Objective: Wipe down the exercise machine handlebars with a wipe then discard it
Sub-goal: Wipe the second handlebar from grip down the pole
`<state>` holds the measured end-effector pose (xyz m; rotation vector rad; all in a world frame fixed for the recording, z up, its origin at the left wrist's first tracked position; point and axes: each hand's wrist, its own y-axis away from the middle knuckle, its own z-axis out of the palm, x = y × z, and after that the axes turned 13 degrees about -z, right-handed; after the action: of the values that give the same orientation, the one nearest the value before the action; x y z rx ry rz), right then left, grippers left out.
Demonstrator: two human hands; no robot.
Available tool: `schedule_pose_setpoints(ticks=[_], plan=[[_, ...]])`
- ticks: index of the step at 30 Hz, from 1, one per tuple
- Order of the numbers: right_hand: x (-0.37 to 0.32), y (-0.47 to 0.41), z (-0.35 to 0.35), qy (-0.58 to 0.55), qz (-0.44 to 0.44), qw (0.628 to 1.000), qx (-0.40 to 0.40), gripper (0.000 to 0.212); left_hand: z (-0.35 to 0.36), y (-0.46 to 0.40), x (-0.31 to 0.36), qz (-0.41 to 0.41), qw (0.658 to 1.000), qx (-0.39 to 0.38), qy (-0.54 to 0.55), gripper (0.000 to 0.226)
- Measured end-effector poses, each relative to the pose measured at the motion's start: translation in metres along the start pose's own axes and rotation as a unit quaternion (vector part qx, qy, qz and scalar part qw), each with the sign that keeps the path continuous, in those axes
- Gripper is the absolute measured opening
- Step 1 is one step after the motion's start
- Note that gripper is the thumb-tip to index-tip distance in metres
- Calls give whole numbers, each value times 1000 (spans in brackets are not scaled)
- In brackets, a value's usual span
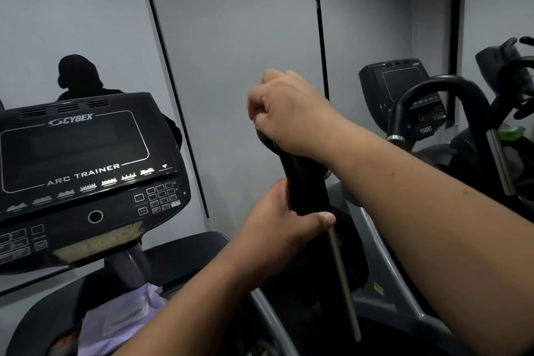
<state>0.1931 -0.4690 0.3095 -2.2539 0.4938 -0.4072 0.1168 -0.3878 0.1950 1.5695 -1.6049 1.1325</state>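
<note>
A black upright handlebar (pixel 306 182) of the Cybex Arc Trainer rises in the middle of the view. My right hand (pixel 291 113) is closed over its top end; a sliver of something pale shows under the fingers, but I cannot tell if it is a wipe. My left hand (pixel 280 228) grips the same handlebar lower down, thumb across the front. A thin grey metal rod (pixel 344 277) runs down from below my left hand.
The machine's black console (pixel 86 165) stands at left. A lilac packet (pixel 124 321) lies below it on the machine. Another exercise machine (pixel 433 101) stands at right. Mirrored wall panels (pixel 231 23) behind show a dark reflected figure (pixel 78 75).
</note>
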Motion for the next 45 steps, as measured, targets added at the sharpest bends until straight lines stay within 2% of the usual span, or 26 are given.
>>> schedule_pose_setpoints(ticks=[3, 5, 8, 11, 13, 15, 17, 21, 24, 26, 28, 30, 33, 37, 41, 45], plan=[[0, 22, 6, 13, -21, 999, 38, 20, -10, 4, -5, -22, 999, 22, -17, 34], [-2, 43, 7, -4, -50, 994, 100, 19, -20, 3, -4, -14, 996, 89, 18, 36], [-2, 56, 14, -65, -51, 979, 184, 29, -34, -7, 15, 98, 968, 216, 81, 41], [-5, 62, 23, -117, -23, 959, 259, 32, -38, -23, 36, 227, 946, 232, -9, 33], [-5, 69, 33, -100, -26, 947, 305, 26, -38, -29, 42, 246, 929, 261, -91, 22], [-4, 74, 41, -99, 18, 938, 332, 23, -38, -34, 42, 253, 920, 282, -102, 13], [-7, 79, 46, -128, 81, 931, 331, 26, -41, -43, 39, 241, 924, 289, -70, 8], [-11, 85, 54, -152, 116, 931, 312, 36, -44, -57, 45, 200, 927, 315, -44, 15], [-10, 86, 55, -164, 114, 927, 318, 36, -33, -41, 42, 244, 906, 332, -100, 12], [-10, 85, 55, -161, 111, 925, 327, 36, -37, -44, 37, 250, 912, 319, -64, 14], [-11, 86, 55, -162, 112, 923, 330, 38, -47, -58, 39, 216, 923, 317, -18, 16], [-10, 86, 55, -165, 111, 923, 331, 38, -47, -60, 42, 206, 922, 326, -41, 20], [-9, 86, 55, -169, 106, 920, 338, 36, -36, -46, 40, 244, 912, 322, -74, 10], [-10, 86, 55, -169, 110, 920, 337, 37, -49, -62, 42, 173, 928, 329, -5, 17], [-10, 86, 56, -176, 111, 917, 341, 37, -31, -42, 36, 175, 918, 354, -32, 16], [-11, 86, 56, -175, 113, 916, 342, 38, -35, -48, 35, 135, 931, 314, 125, 15]])
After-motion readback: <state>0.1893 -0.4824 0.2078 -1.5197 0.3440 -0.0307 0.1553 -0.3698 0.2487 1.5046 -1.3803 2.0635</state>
